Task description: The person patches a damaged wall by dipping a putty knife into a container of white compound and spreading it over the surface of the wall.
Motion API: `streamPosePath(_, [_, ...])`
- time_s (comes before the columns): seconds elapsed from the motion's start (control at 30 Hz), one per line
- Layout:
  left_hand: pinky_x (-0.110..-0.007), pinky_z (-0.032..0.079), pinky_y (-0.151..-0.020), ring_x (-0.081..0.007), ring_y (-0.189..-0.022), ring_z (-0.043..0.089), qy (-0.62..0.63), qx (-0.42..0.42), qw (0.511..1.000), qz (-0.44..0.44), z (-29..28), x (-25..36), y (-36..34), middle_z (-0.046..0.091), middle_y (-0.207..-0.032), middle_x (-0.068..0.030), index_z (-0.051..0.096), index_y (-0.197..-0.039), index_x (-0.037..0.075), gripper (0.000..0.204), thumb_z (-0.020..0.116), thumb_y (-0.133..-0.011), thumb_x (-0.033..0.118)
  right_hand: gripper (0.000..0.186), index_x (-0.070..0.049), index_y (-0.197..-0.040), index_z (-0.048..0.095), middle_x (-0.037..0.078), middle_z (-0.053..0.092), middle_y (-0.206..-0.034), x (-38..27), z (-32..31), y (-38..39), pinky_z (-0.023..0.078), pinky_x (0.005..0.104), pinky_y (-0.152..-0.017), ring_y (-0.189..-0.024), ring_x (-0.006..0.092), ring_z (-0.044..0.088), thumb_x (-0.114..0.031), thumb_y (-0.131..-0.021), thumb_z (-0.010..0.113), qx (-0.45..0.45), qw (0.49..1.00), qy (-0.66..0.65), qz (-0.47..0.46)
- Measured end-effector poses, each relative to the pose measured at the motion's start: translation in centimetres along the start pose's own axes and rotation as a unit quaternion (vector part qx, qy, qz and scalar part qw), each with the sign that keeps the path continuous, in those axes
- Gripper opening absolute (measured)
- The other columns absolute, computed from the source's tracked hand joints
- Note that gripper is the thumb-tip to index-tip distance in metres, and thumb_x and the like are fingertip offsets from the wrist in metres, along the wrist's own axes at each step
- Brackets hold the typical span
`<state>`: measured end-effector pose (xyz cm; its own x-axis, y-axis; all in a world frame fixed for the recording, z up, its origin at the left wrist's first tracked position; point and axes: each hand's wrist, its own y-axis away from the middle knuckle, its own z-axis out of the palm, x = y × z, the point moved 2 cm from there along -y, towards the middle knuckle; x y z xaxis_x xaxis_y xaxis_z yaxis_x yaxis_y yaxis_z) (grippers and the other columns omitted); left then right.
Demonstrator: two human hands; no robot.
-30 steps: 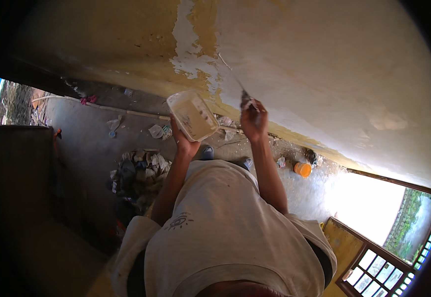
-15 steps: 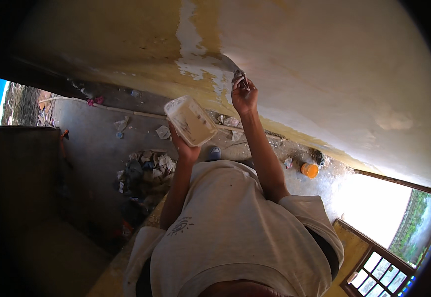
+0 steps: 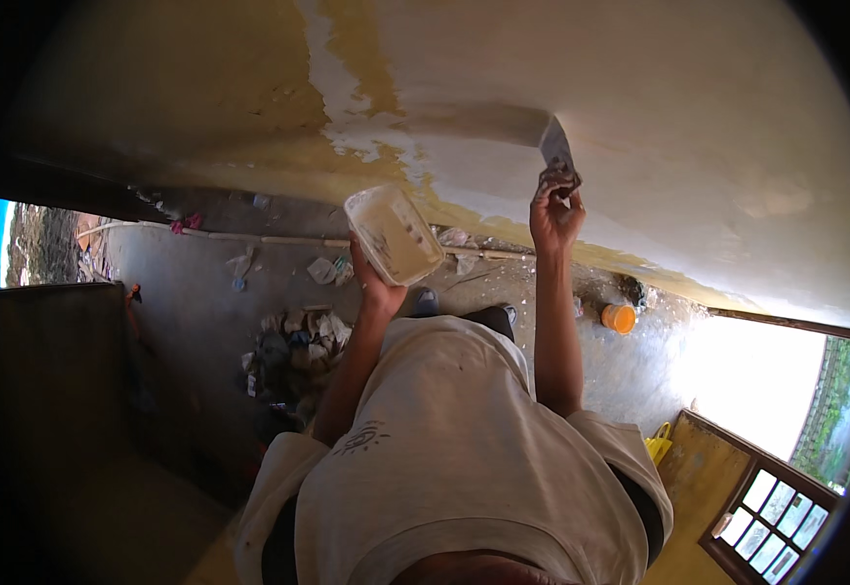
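My left hand (image 3: 378, 286) grips a rectangular whitish plastic tub (image 3: 395, 239) by its near side, tilted so its inside shows, with pale paste smeared on its floor and walls. My right hand (image 3: 557, 207), fingers smudged with the paste, is closed round a putty knife (image 3: 555, 142). The knife's broad blade rests against the wall (image 3: 659, 107), or very near it; the exact contact cannot be made out. Pale filler coats the wall on the right, while older yellow paint (image 3: 200, 127) shows on the left with a ragged whitish strip between.
A heap of rubbish (image 3: 298, 356) lies on the floor at the left. A long pale pole (image 3: 298, 241) runs along the wall's foot, with plastic scraps around it. An orange bucket (image 3: 619, 318) stands to the right, near a bright doorway (image 3: 756, 375) and a paned window (image 3: 771, 522).
My right hand has swept the putty knife rightward along the wall, and its blade now shows more fully. The tub in my left hand has shifted slightly right.
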<state>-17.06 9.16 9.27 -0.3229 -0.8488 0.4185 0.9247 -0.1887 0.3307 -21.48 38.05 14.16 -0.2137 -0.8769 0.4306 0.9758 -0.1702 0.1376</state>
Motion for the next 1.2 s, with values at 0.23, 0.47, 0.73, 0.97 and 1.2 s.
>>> streamPosePath(0.23, [-0.047, 0.039, -0.107, -0.0249, -0.128, 0.048, 0.01, 0.006, 1.0, 0.0, -0.2, -0.5, 0.2, 0.046, -0.142, -0.0043, 0.034, -0.149, 0.018, 0.072, 0.042, -0.094, 0.065, 0.033, 0.018, -0.117, 0.046, 0.017, 0.06, -0.096, 2.5, -3.1, 2.5, 0.059, 0.0233, -0.073, -0.079, 0.0169, 0.063, -0.003, -0.092, 0.049, 0.032, 0.987, 0.145, 0.065])
streamPosePath(0.47, [-0.048, 0.041, -0.106, -0.0235, -0.128, 0.049, 0.025, 0.002, 0.999, 0.04, -0.9, 0.1, 1.8, 0.047, -0.143, -0.0006, 0.039, -0.146, 0.022, 0.064, 0.043, -0.095, 0.061, 0.02, 0.013, -0.102, 0.056, 0.017, 0.062, -0.094, 11.4, -6.4, -1.7, 0.059, 0.0255, -0.074, -0.08, 0.0202, 0.064, -0.003, -0.091, 0.05, 0.078, 0.975, 0.136, 0.155])
streamPosePath(0.73, [-0.051, 0.036, -0.108, -0.0248, -0.132, 0.046, 0.03, 0.029, 0.996, 0.076, -2.4, 1.9, 3.9, 0.046, -0.145, 0.0001, 0.04, -0.146, 0.023, 0.065, 0.044, -0.094, 0.063, 0.022, 0.014, -0.099, 0.055, 0.021, 0.062, -0.098, 17.9, -1.8, -6.6, 0.061, 0.028, -0.078, -0.083, 0.0243, 0.065, -0.001, -0.094, 0.041, 0.001, 0.985, 0.059, 0.161])
streamPosePath(0.97, [-0.047, 0.036, -0.109, -0.0242, -0.129, 0.047, 0.033, 0.017, 0.998, 0.047, -1.4, 1.8, 3.9, 0.046, -0.143, -0.0017, 0.036, -0.148, 0.022, 0.067, 0.045, -0.094, 0.062, 0.029, 0.013, -0.112, 0.054, 0.027, 0.056, -0.112, 14.1, 0.8, -5.2, 0.059, 0.0344, -0.086, -0.092, 0.029, 0.061, 0.002, -0.089, 0.04, -0.05, 0.989, -0.064, 0.125])
streamPosePath(1.2, [-0.05, 0.037, -0.108, -0.0253, -0.129, 0.048, 0.059, 0.026, 0.997, 0.051, -4.0, 1.4, 3.0, 0.049, -0.142, -0.0008, 0.042, -0.144, 0.022, 0.061, 0.042, -0.096, 0.06, 0.032, 0.019, -0.117, 0.044, 0.022, 0.056, -0.104, 12.9, 0.6, 0.3, 0.06, 0.0294, -0.081, -0.087, 0.0238, 0.063, 0.004, -0.088, 0.044, -0.036, 0.982, -0.008, 0.185])
